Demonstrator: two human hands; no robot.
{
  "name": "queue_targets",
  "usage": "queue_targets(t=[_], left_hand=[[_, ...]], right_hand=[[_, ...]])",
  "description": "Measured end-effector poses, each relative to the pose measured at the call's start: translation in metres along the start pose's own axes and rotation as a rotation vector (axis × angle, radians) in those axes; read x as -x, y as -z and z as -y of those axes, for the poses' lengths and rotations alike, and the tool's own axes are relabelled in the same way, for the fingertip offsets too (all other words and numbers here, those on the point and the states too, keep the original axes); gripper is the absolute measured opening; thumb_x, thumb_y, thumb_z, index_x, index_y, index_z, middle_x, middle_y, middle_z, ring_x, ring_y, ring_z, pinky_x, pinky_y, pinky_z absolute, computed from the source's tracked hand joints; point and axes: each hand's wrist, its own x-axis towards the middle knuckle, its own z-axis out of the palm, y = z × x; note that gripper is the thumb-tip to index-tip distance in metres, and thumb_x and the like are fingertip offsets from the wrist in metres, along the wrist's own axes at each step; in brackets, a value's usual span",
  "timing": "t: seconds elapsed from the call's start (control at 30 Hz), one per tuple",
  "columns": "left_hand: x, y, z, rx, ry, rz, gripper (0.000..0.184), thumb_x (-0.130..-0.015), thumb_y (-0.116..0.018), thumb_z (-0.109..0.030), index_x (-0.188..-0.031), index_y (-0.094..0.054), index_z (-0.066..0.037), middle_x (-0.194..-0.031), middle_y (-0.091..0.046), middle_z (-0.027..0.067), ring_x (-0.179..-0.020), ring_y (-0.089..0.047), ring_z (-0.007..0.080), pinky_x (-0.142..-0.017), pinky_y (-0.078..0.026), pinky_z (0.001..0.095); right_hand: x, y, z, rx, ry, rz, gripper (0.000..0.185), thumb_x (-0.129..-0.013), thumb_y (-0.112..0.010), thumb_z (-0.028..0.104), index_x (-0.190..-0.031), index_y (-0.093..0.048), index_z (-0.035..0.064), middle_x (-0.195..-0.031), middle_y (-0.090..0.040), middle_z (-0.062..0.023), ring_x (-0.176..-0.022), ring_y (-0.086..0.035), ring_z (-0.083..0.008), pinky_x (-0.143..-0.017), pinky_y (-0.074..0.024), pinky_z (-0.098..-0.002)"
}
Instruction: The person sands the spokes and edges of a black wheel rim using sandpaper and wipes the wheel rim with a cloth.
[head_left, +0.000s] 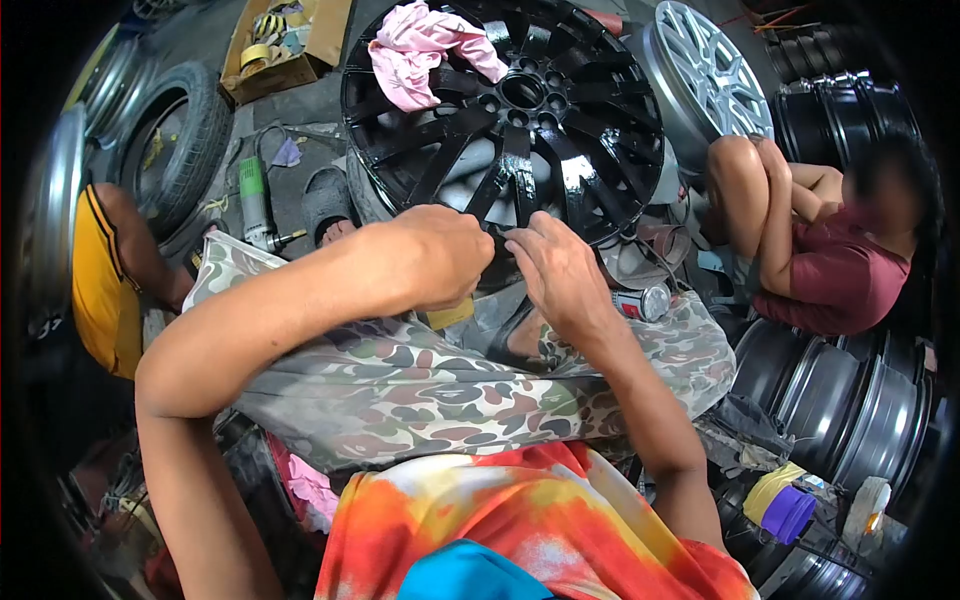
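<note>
A glossy black multi-spoke wheel rim (520, 190) lies face up in front of my knees, with a crumpled pink cloth (420, 60) draped over its far left side. At the rim's near edge my left hand (440, 258) is curled into a fist, back of the hand upward; whatever its fingers hold is hidden. Just to the right, my right hand (556, 270) has its fingers bent and pressed together close to the same edge. Too little shows between the two hands to name anything in them.
A green angle grinder (252, 188) lies left of the rim, beside a grey slipper (325, 198). Behind are a tyre (180, 150) and a cardboard box (300, 72). A silver wheel (690, 60), a can (653, 301) and a crouching person (840, 265) are to the right.
</note>
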Motion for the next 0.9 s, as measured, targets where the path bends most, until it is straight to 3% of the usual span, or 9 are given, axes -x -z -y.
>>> queue_targets(t=[0.13,0.23,0.33,0.4,0.5,0.6,0.67,0.77,0.9], left_hand=[[0.000,-0.007,-0.002,-0.025,0.038,-0.024,0.037,-0.095,-0.067,-0.019,-0.121,-0.065,0.007,-0.093,-0.075,0.0263,-0.092,-0.073,0.0443,-0.086,-0.058,0.0511],[0.007,-0.003,0.013,0.058,0.013,-0.133,0.036,-0.094,-0.066,-0.018,-0.122,-0.066,0.004,-0.095,-0.075,0.0257,-0.094,-0.073,0.0440,-0.088,-0.058,0.0512],[0.013,0.016,0.026,0.116,0.063,-0.136,0.025,-0.094,-0.065,-0.018,-0.110,-0.071,0.000,-0.097,-0.075,0.0237,-0.098,-0.072,0.0430,-0.089,-0.056,0.0515],[0.017,0.021,0.034,0.113,0.025,-0.233,0.023,-0.094,-0.064,-0.017,-0.106,-0.072,0.001,-0.094,-0.074,0.0235,-0.097,-0.072,0.0425,-0.088,-0.056,0.0512],[0.025,0.027,0.038,0.080,0.044,-0.452,0.024,-0.095,-0.062,-0.017,-0.106,-0.072,0.001,-0.087,-0.072,0.0245,-0.091,-0.070,0.0435,-0.085,-0.056,0.0501],[0.032,0.033,0.042,0.046,0.087,-0.433,0.023,-0.094,-0.063,-0.017,-0.103,-0.072,0.002,-0.086,-0.072,0.0253,-0.091,-0.070,0.0437,-0.084,-0.056,0.0504],[0.028,0.033,0.043,0.038,0.098,-0.436,0.023,-0.094,-0.062,-0.017,-0.098,-0.073,0.003,-0.086,-0.071,0.0259,-0.090,-0.070,0.0438,-0.084,-0.056,0.0508],[0.020,0.028,0.043,0.014,0.179,-0.345,0.023,-0.093,-0.062,-0.017,-0.093,-0.073,0.003,-0.086,-0.071,0.0262,-0.088,-0.070,0.0444,-0.082,-0.057,0.0517],[0.017,0.017,0.028,0.043,0.082,-0.319,0.022,-0.093,-0.062,-0.015,-0.092,-0.073,0.004,-0.090,-0.073,0.0248,-0.090,-0.071,0.0435,-0.084,-0.057,0.0503]], right_hand=[[0.007,0.010,0.006,0.070,0.029,0.048,0.018,-0.094,-0.065,0.004,-0.107,-0.072,-0.0058,-0.096,-0.061,-0.0158,-0.094,-0.064,-0.0345,-0.083,-0.0527,-0.0444],[0.000,0.006,-0.004,-0.037,0.034,0.050,0.017,-0.093,-0.066,0.004,-0.106,-0.072,-0.0046,-0.095,-0.062,-0.0151,-0.093,-0.063,-0.0343,-0.082,-0.0521,-0.0447],[-0.011,-0.004,-0.018,-0.226,0.118,0.035,0.017,-0.093,-0.067,0.007,-0.106,-0.073,-0.0019,-0.096,-0.062,-0.0141,-0.091,-0.062,-0.0333,-0.082,-0.0501,-0.0446],[-0.015,-0.008,-0.019,-0.137,0.198,0.062,0.017,-0.095,-0.066,0.010,-0.106,-0.074,0.0005,-0.096,-0.062,-0.0130,-0.091,-0.061,-0.0321,-0.082,-0.0472,-0.0436],[-0.002,0.015,-0.025,-0.072,0.153,0.110,0.017,-0.095,-0.066,0.012,-0.106,-0.074,0.0015,-0.094,-0.062,-0.0124,-0.091,-0.060,-0.0321,-0.083,-0.0466,-0.0428],[0.002,0.012,-0.027,-0.015,0.113,0.143,0.017,-0.095,-0.066,0.010,-0.107,-0.074,0.0019,-0.089,-0.059,-0.0124,-0.087,-0.059,-0.0322,-0.080,-0.0472,-0.0432],[-0.012,-0.005,-0.021,-0.096,0.276,0.003,0.016,-0.095,-0.066,0.009,-0.107,-0.074,0.0016,-0.089,-0.058,-0.0125,-0.086,-0.059,-0.0325,-0.080,-0.0471,-0.0422],[-0.015,-0.005,-0.006,-0.099,0.208,0.033,0.015,-0.095,-0.067,0.009,-0.106,-0.073,0.0002,-0.095,-0.062,-0.0138,-0.092,-0.062,-0.0344,-0.083,-0.0497,-0.0434],[0.011,0.029,-0.020,-0.047,0.115,0.100,0.015,-0.095,-0.068,0.010,-0.105,-0.073,0.0002,-0.093,-0.063,-0.0147,-0.091,-0.065,-0.0355,-0.082,-0.0527,-0.0452]])
